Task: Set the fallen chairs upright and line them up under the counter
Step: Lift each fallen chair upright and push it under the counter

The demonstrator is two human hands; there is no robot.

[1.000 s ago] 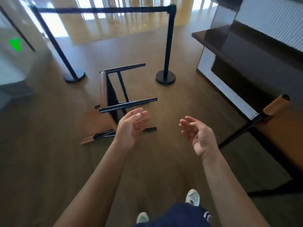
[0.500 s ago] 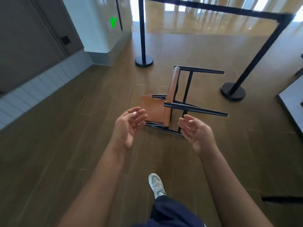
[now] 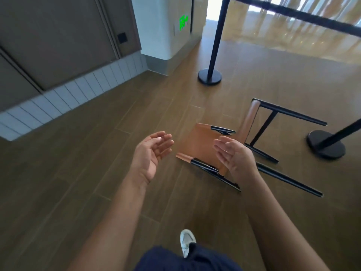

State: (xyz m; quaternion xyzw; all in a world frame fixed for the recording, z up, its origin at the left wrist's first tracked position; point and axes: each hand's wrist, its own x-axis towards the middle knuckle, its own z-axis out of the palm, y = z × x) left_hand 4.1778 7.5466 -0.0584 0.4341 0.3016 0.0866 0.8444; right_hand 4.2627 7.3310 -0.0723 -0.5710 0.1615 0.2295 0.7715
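Note:
A fallen chair (image 3: pixel 197 144) with a tan leather seat and back and a black metal frame lies on its side on the wooden floor, legs pointing right. My left hand (image 3: pixel 151 155) hovers open just left of the chair's leather back, palm turned inward. My right hand (image 3: pixel 235 156) is open in front of the chair, covering part of its frame; neither hand touches it. The counter is out of view.
Two black barrier posts stand behind the chair, one base (image 3: pixel 210 76) at the back and one (image 3: pixel 325 144) at the right, with a belt (image 3: pixel 293 12) strung between them. A panelled wall (image 3: pixel 68 89) runs along the left. My white shoe (image 3: pixel 187 241) is below.
My view has swung left and the counter and upright chair have gone out of sight. I have stepped closer, so the fallen chair now lies directly behind my open hands.

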